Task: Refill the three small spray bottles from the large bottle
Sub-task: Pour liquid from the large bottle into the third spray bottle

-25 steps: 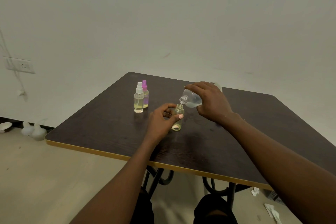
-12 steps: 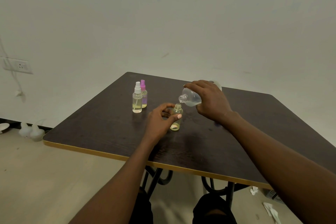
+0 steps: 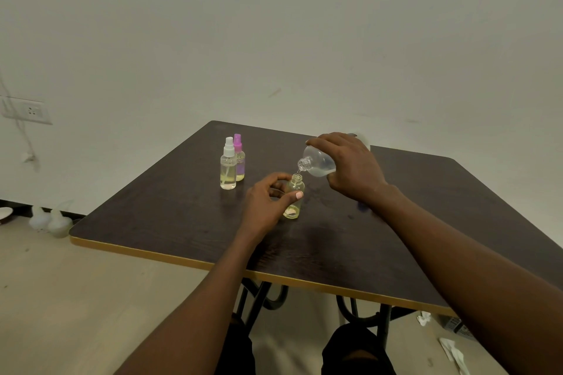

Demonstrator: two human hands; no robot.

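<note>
Beneath both hands spreads the dark worktop [image 3: 182, 222], the broad flat base that lets the small bottle stand by itself while liquid goes in.

Above and just to the right of the left hand [image 3: 268, 207], the large bottle [image 3: 318, 163] is clasped around its body by the right hand [image 3: 350, 167] and tipped well over, neck pointing down and to the left. That tilt brings its open mouth directly above the neck of the open small bottle [image 3: 294, 199], so the stream has only a short drop. A thin thread of liquid seems to bridge the two mouths, though it is too fine to be sure.

The open small bottle stands upright on the worktop, its spray top off. The left hand pinches it between thumb and fingertips at mid-height, likely to stop so light a thing from tipping or sliding under the pour. It shows pale yellowish liquid low down, so this fill looks far from done.

Beyond the left hand and off to its left, well apart from the pouring, stand the white-capped spray bottle [image 3: 228, 167] and, touching or just behind it, the pink-capped spray bottle [image 3: 239, 158], both capped and upright, probably parked clear of spills.
</note>
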